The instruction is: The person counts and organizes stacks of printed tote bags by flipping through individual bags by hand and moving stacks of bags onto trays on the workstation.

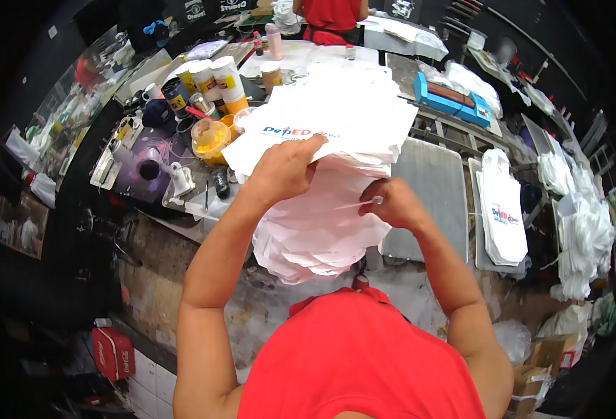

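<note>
A thick pile of thin white printed sheets (353,105) is in front of me, with a blue and red "DepED" print on the top one. My left hand (283,167) grips the pile's near edge, its fingers bent over the print and partly hidden. Below it, more white sheets (315,230) hang in a loose, fanned layer. At the right side of these, my right hand (395,202) is closed, pinching a thin white strip (369,202). I cannot tell whether the strip is a tie or a sheet's edge.
Paint tubs, including a yellow one (211,138), and tall white containers (225,78) stand at the left. A grey board (425,199) lies to the right, beside another printed white stack (501,216). Farther back are a blue machine (454,100) and a person in red (331,19).
</note>
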A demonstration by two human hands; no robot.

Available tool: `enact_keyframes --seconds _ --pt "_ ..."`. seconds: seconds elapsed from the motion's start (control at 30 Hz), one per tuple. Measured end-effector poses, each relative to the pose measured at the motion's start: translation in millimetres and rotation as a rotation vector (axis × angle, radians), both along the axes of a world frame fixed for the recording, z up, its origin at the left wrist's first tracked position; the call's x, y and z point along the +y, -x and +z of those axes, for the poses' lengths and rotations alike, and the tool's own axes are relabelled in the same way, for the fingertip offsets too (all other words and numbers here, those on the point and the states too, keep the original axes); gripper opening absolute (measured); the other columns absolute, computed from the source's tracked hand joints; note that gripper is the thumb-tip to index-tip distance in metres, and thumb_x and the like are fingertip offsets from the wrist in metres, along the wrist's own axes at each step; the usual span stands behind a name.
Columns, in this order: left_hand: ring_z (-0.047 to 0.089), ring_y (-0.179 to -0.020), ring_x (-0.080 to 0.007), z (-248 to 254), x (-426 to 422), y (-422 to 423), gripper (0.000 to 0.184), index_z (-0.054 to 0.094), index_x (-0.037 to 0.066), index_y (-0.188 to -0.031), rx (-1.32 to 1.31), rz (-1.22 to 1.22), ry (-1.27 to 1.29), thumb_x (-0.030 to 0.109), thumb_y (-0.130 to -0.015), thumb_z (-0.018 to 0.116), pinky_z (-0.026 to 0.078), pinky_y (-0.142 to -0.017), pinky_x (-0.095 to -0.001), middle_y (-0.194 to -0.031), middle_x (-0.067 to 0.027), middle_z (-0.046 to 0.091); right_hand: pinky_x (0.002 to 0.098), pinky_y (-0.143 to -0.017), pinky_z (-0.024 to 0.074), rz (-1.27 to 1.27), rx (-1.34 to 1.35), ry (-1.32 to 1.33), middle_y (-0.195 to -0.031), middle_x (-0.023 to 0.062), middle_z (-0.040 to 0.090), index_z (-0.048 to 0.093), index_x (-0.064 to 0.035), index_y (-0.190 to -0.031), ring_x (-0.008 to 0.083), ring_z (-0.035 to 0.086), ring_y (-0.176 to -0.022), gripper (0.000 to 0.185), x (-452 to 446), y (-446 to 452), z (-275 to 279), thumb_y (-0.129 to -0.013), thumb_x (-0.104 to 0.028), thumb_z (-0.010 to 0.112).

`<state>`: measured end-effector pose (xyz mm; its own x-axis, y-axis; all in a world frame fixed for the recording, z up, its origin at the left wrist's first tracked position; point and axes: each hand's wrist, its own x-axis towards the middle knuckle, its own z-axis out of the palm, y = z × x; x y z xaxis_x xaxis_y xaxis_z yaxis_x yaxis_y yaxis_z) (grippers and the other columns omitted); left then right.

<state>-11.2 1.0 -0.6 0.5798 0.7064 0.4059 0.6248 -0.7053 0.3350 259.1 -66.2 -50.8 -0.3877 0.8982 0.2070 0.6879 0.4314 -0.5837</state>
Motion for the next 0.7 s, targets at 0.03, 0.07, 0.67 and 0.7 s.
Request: enact_keyframes --seconds 0.03,0.07,0.67,0.7 --pt "0.067 -0.094 -0.0423 -0.8 1.0 0.8 0.042 0.060 0.004 -0.125 0.018 -0.003 0.030 0.004 -0.083 0.067 0.053 -0.081 -0.0496 -0.104 -0.0206 0.071 0.0376 -0.083 0.0566 -0.012 0.093 0.156 -0.094 0.0139 0.076 0.076 -0.0009 -0.087 0.0310 0.072 -0.091 0.008 -2.3 -0.4 6.9 -0.082 -0.006 0.074" --pt "0.067 -0.095 -0.0424 -2.1 1.8 1.1 0.044 0.060 0.004 -0.126 0.038 -0.009 0.060 0.005 -0.083 0.068 0.054 -0.082 -0.0493 -0.105 -0.0205 0.071 0.0376 -0.083 0.0566 -0.011 0.094 0.156 -0.094 0.0139 0.076 0.076 -0.0009 -0.087 0.0310 0.072 -0.091 0.008 -2.4 -2.6 9.2 -0.082 -0.006 0.074" --pt "0.069 -0.089 -0.0420 -0.2 4.0 -7.5 0.042 0.063 0.003 -0.124 -0.121 -0.003 -0.044 0.002 -0.082 0.069 0.055 -0.079 -0.0476 -0.098 -0.0236 0.071 0.0409 -0.098 0.0461 -0.099 -0.274 -0.291 -0.106 0.0065 0.070 0.077 -0.0106 -0.104 0.0299 0.060 -0.111 0.025 -20.1 -12.7 -38.2 -0.080 -0.009 0.075" --pt "0.068 -0.089 -0.0420 1.0 3.9 -7.1 0.042 0.063 0.003 -0.124 -0.123 -0.027 -0.059 0.002 -0.082 0.069 0.055 -0.080 -0.0474 -0.098 -0.0231 0.071 0.0391 -0.095 0.0475 -0.121 -0.238 -0.254 -0.104 0.0071 0.071 0.078 -0.0114 -0.105 0.0278 0.060 -0.111 0.025 -13.8 -11.3 -34.6 -0.080 -0.009 0.075"
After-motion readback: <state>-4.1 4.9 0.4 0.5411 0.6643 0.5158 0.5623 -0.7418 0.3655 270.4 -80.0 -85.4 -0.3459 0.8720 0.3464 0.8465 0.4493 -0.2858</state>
